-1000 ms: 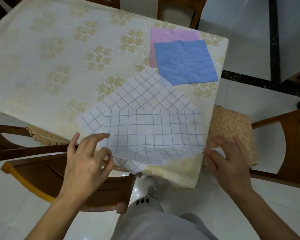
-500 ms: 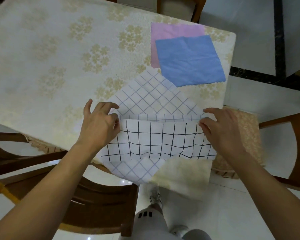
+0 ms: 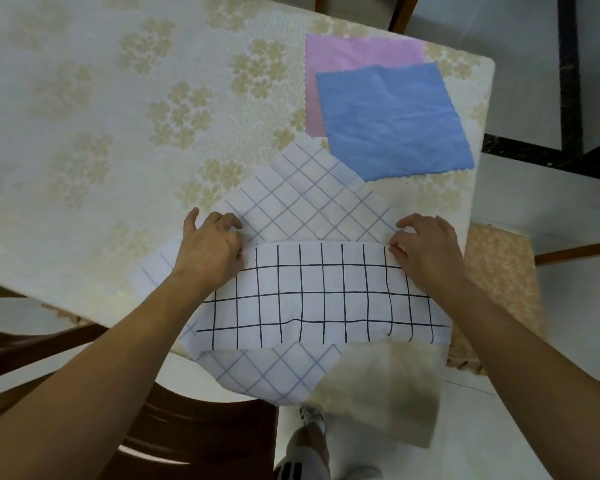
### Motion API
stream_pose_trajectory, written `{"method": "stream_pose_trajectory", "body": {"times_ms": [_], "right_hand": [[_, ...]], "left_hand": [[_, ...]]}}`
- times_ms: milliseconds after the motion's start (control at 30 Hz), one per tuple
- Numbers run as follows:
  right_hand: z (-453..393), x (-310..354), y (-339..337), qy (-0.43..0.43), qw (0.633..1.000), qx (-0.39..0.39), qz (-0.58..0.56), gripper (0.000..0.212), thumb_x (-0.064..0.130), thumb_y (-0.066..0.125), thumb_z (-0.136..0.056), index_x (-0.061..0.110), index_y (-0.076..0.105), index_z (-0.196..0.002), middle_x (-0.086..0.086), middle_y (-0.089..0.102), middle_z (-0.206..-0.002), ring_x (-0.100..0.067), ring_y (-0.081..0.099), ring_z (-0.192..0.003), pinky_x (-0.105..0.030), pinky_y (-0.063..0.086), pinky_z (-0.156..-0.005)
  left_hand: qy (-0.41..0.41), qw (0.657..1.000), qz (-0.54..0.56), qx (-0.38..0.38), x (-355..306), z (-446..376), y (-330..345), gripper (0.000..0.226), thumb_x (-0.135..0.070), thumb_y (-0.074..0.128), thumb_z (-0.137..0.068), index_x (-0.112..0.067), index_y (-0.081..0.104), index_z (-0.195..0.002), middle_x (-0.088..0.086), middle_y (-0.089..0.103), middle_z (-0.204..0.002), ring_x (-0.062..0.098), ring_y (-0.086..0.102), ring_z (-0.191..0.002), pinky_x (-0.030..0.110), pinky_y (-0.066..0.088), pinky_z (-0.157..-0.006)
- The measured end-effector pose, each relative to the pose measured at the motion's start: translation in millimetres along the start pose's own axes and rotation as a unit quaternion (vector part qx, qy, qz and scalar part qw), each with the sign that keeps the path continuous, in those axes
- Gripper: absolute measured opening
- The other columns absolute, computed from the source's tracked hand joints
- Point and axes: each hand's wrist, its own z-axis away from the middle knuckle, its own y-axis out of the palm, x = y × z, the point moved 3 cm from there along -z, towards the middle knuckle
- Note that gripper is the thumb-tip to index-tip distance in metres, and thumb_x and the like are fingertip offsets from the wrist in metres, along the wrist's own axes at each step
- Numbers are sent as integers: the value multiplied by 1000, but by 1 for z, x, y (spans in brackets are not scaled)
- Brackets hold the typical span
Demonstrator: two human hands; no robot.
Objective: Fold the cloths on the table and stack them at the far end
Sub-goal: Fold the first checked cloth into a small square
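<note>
The black-checked cloth (image 3: pixel 312 292), long axis crosswise, is pinched at its far corners by left hand (image 3: pixel 210 247) and right hand (image 3: pixel 426 247).

I see the folded cloth (image 3: pixel 312 296) nearest, on the spread cloth (image 3: pixel 309 206) — behind them, two overlapped cloths (image 3: pixel 392 123) at the table's (image 3: pixel 101 133) far right corner.

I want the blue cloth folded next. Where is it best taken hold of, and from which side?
Probably the blue cloth is best pinched at its two near corners from the near side: it lies flat and topmost, overlapping the pink cloth and the checked cloth's far tip.
</note>
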Motion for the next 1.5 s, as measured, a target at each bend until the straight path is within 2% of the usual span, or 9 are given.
{"method": "stream_pose_trajectory", "body": {"times_ms": [167,333,433,500,567,667,867,1233,1500], "right_hand": [[-1,0,12,7,1000,7,-1,11,10,84,-75,12,74,-79,-9,67,-105,-32,64,-91,-55,44,-97],[9,4,8,33,999,-24,-23,17,10,81,-77,11,73,-91,-12,66,-111,-32,62,-95,-51,44,-97],[23,16,-6,1,997,-59,-58,13,9,78,-81,9,73,-93,-16,65,-112,-27,56,-101,-48,44,-95],[35,24,-13,-27,995,-66,-66,11,10,77,-82,9,73,-93,-16,65,-113,-28,58,-103,-52,45,-98],[52,32,-16,-54,995,-57,-64,10,14,73,-86,9,73,-94,-15,65,-115,-31,60,-105,-54,42,-103],[79,41,-22,-98,991,-52,-78,9,15,68,-90,6,73,-90,-16,66,-113,-33,61,-102,-52,45,-98],[118,49,-20,-159,986,-24,-54,10,20,74,-83,10,74,-85,-12,68,-112,-27,64,-103,-53,45,-102],[156,21,-12,-165,983,-49,57,13,19,66,-86,9,72,-81,-12,68,-118,-29,58,-114,-56,38,-109],[149,23,-8,-203,971,-95,85,18,13,64,-88,10,72,-73,-8,71,-116,-28,65,-108,-53,41,-108]], "left_hand": [[-14,999,11,-26,4,-1,12,11,-22,71,-78,-14,72,-85,5,62,-123,30,54,-116,60,26,-111],[-19,993,81,-85,6,14,14,30,-19,78,-76,-9,67,-102,10,60,-118,34,58,-106,60,36,-104],[26,985,122,-122,-2,38,8,24,-18,79,-78,-12,67,-98,8,61,-117,31,59,-104,56,37,-104],[74,979,135,-133,-16,59,7,17,-21,76,-81,-14,68,-94,5,62,-117,28,59,-105,53,35,-105],[128,973,136,-135,-33,80,9,13,-27,69,-85,-16,68,-91,3,63,-116,24,59,-106,52,34,-106],[171,970,125,-115,-52,104,16,19,-35,65,-85,-17,68,-90,2,64,-115,22,60,-105,51,35,-107],[169,978,85,-83,-61,121,31,26,-39,62,-82,-16,70,-90,3,63,-118,23,62,-107,54,35,-108],[177,973,27,-147,-69,129,40,13,-25,65,-86,-12,66,-86,10,65,-119,28,63,-105,56,35,-107],[149,975,18,-164,-73,126,48,10,-21,65,-85,-11,66,-83,9,66,-116,28,61,-103,55,32,-109]]}}
